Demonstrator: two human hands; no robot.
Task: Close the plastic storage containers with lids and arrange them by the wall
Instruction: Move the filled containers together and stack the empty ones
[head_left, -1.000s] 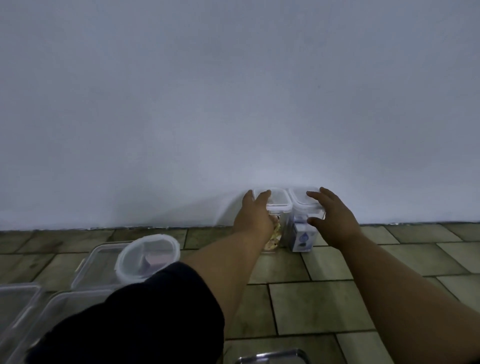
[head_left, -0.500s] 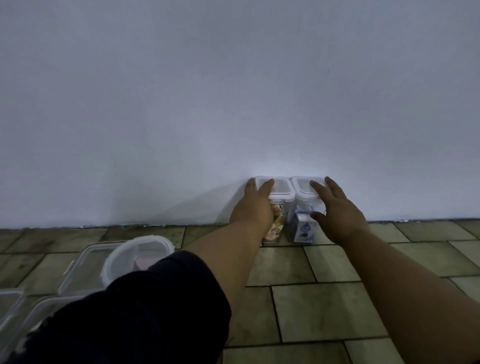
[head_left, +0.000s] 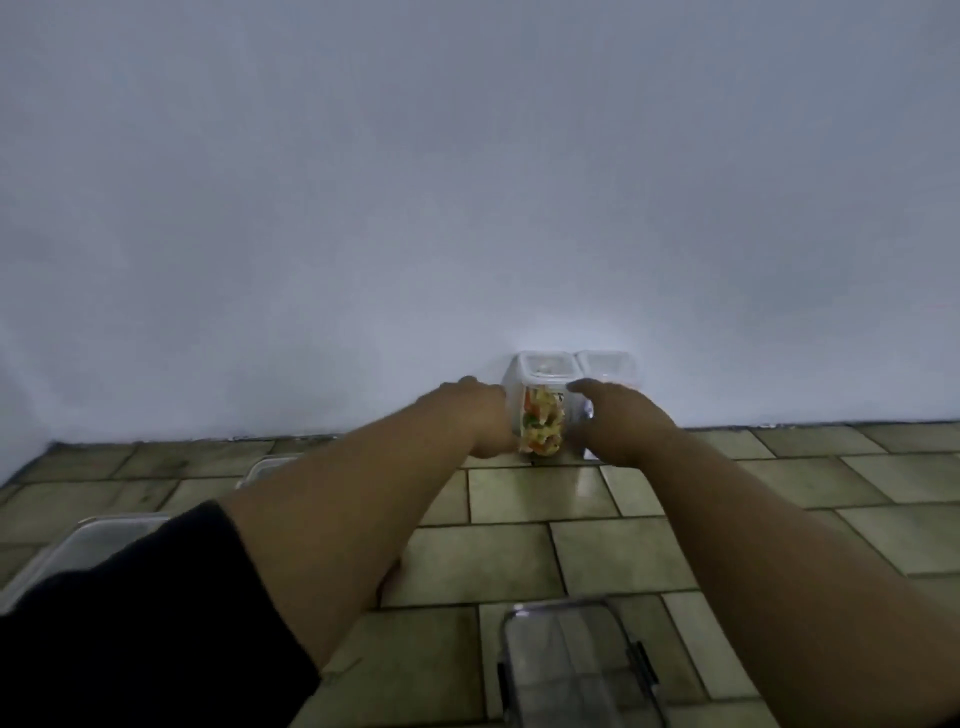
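Head-camera view: two bare forearms reach forward across a tiled floor (head_left: 519, 561) toward the foot of a plain pale wall (head_left: 467, 208). At about 12 o'clock, two tall lidded plastic containers stand upright side by side, touching each other and set against the wall. The left container (head_left: 540, 410), holding colourful contents, has its lid (head_left: 545, 364) on; the right container (head_left: 608, 366) also carries a lid, but most of its body is hidden behind a hand. The left hand (head_left: 478, 421) presses flat against the left side of the left container, fingers extended rather than curled. The right hand (head_left: 618, 423) covers the front of the right container, thumb toward the gap between the two; whether it actually grips the container cannot be told from this angle. At 6 o'clock, close to the camera, lies a clear rectangular lid with dark clips (head_left: 576, 670). At about 8 o'clock, more clear containers (head_left: 88, 545) sit partly behind the person's dark sleeve (head_left: 130, 634), blurred and perhaps open.
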